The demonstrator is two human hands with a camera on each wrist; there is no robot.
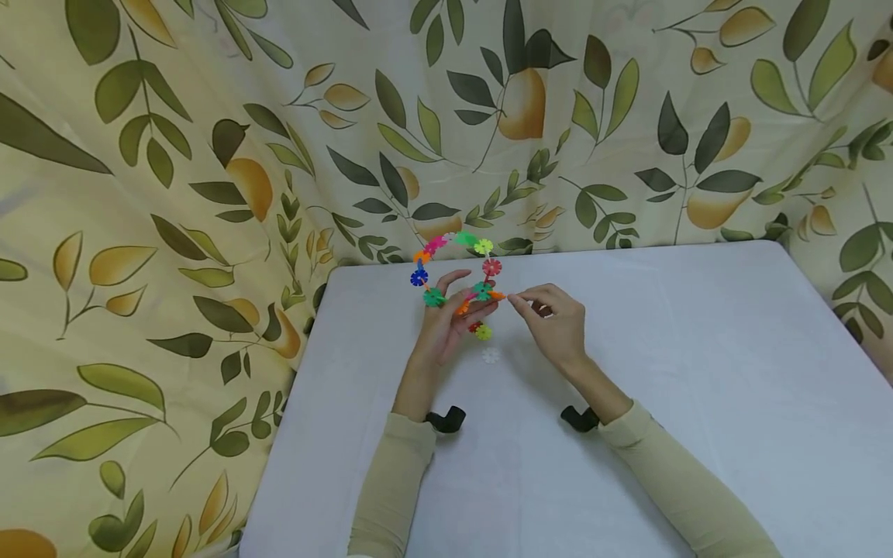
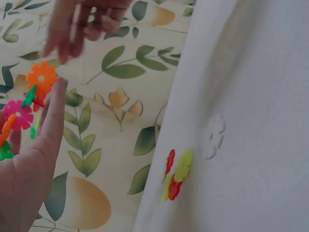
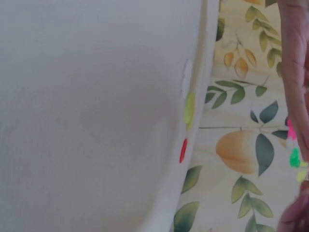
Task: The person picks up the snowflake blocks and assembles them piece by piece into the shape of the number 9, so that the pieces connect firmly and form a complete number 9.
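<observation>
A ring of linked flower-shaped plastic discs [image 1: 433,297] in many colours stands upright above the table. My left hand [image 1: 446,325] holds its lower part between thumb and fingers; other fingers are partly hidden. An orange disc [image 2: 41,77] juts from the chain beside a green and a pink one. Close to that orange disc is my right hand [image 1: 554,314], thumb and forefinger tips together; whether they grip its edge cannot be told, as the fingers blur in the left wrist view. Below lie loose red and yellow discs [image 1: 482,332] and a white disc [image 1: 491,355].
A white-covered table [image 1: 698,372] spreads under both hands. Leaf-and-fruit patterned curtain [image 1: 335,170] hangs behind and at the sides. A black device [image 1: 446,420] sits at the left wrist, another black device [image 1: 580,418] at the right.
</observation>
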